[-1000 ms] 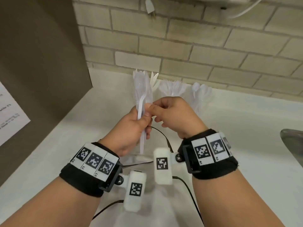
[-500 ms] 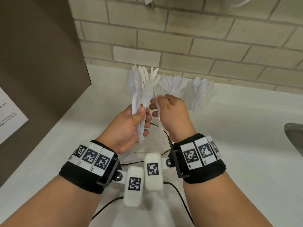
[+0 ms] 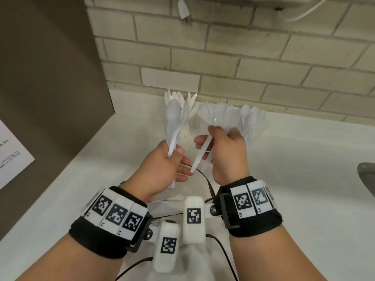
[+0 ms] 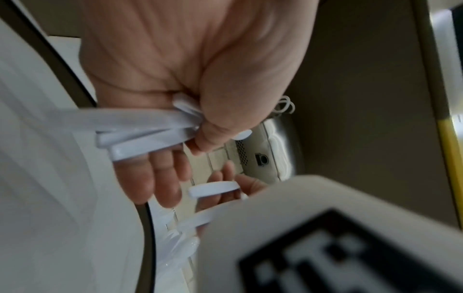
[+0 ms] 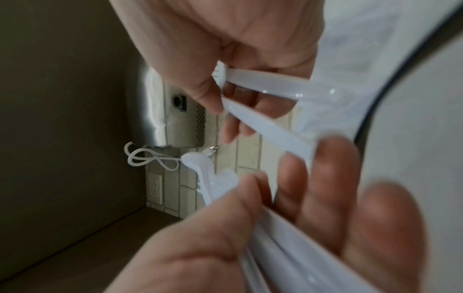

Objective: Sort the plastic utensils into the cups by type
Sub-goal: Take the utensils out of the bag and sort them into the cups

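Three clear cups stand against the brick wall: one with knives [image 3: 187,110], one with forks [image 3: 218,114], one with spoons [image 3: 252,119]. My left hand [image 3: 176,157] grips a bundle of white spoons [image 3: 172,118], bowls up, in front of the knife cup. My right hand [image 3: 205,142] pinches two white utensil handles [image 3: 202,155] just in front of the fork cup; their heads are hidden behind the hand. The left wrist view shows the gripped handles [image 4: 150,128]. In the right wrist view, thumb and fingers pinch the two handles [image 5: 263,123].
A brown panel [image 3: 50,78] with a paper sheet [image 3: 10,155] bounds the white counter [image 3: 304,179] on the left. A sink edge [image 3: 367,179] lies at the right. A clear plastic bag [image 3: 168,207] and a black cable [image 3: 207,181] lie under my wrists.
My right hand has drawn two utensils out of the left hand's bundle and moved right and back, to the fork cup. The hands have come apart.
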### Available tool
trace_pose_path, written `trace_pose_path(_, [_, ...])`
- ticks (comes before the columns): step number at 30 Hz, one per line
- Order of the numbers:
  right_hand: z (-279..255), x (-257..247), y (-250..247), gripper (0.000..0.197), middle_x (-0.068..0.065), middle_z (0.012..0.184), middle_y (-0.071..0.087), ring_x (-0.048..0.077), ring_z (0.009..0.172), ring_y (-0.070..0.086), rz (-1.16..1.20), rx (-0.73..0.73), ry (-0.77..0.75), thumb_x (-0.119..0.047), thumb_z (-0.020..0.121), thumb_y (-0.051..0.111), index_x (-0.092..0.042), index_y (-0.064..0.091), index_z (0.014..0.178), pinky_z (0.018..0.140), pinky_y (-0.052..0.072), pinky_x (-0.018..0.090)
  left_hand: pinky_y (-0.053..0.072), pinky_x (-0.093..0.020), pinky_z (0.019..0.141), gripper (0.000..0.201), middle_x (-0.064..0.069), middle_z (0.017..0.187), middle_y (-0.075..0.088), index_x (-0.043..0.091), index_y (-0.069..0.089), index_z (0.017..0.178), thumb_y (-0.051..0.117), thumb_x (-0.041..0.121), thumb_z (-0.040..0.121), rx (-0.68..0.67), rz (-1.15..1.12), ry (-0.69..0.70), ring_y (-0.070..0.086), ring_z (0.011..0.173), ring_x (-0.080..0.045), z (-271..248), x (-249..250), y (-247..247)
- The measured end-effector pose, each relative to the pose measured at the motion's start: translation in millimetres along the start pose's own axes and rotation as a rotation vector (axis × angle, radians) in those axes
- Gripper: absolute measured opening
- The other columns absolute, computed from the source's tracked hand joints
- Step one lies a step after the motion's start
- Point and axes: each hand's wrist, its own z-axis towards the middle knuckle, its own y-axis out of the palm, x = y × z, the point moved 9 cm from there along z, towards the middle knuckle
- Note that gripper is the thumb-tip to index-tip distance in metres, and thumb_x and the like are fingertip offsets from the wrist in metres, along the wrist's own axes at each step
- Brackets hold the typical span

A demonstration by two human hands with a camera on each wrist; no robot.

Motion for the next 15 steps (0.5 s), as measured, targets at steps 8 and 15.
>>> trace_pose_path(8, [-6.9, -13.1, 9.1, 0.031, -0.004, 0.067, 0.056, 0.003, 0.059, 0.056, -0.227, -0.047, -0.204, -0.032, 0.076, 0.078, -0.013, 0.063, 0.097, 0.059, 0.047, 0.02, 0.039, -0.036, 0.059, 0.028, -0.003, 0.076, 0.047, 0.013, 0.043, 0.106, 0.05, 0.037, 0.094, 0.057, 0.358, 0.085, 0.042, 0.058, -0.017, 7.9, 2.7, -5.4])
trace_pose_path(15, [-5.2, 1.7, 15.7, 0.027, 0.013, 0.08, 0.068, 0.022, 0.069, 0.064, -0.282, -0.102, -0.09, -0.023, 0.086, 0.068, 0.003, 0.064, 0.091, 0.059, 0.054, 0.029, 0.039, -0.032, 0.055, 0.038, -0.001, 0.075, 0.042, 0.015, 0.048, 0.111, 0.044, 0.048, 0.093, -0.102, -0.046, 0.036, 0.039, 0.059, -0.014, -7.2, 5.6, 10.3])
